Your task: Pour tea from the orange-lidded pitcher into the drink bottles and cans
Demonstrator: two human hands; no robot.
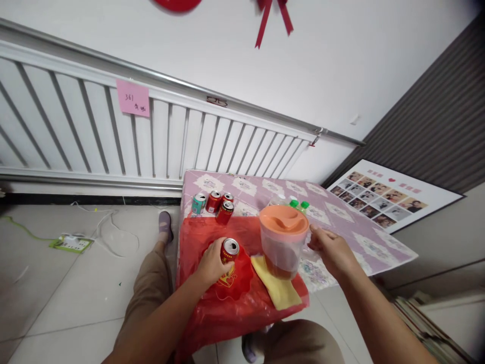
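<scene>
My left hand (210, 263) is wrapped round a red can (230, 248) with an opened top, over a red scalloped tray (242, 283). My right hand (330, 246) has its fingers curled at the handle of a clear pitcher (282, 247). An orange lid (284, 220) covers the pitcher, and brown liquid shows low inside it. Under and beside the pitcher lies a folded yellow cloth (278, 287). Tray and cloth rest on red plastic sheeting (220, 323).
Behind the sheeting stand a green can (198, 203) and several red cans (225, 212) on the patterned tablecloth (333, 212). Green-capped bottles (304, 206) are behind the pitcher. A white radiator (159, 136) lines the wall. Cables and a power strip (71, 243) lie on the floor.
</scene>
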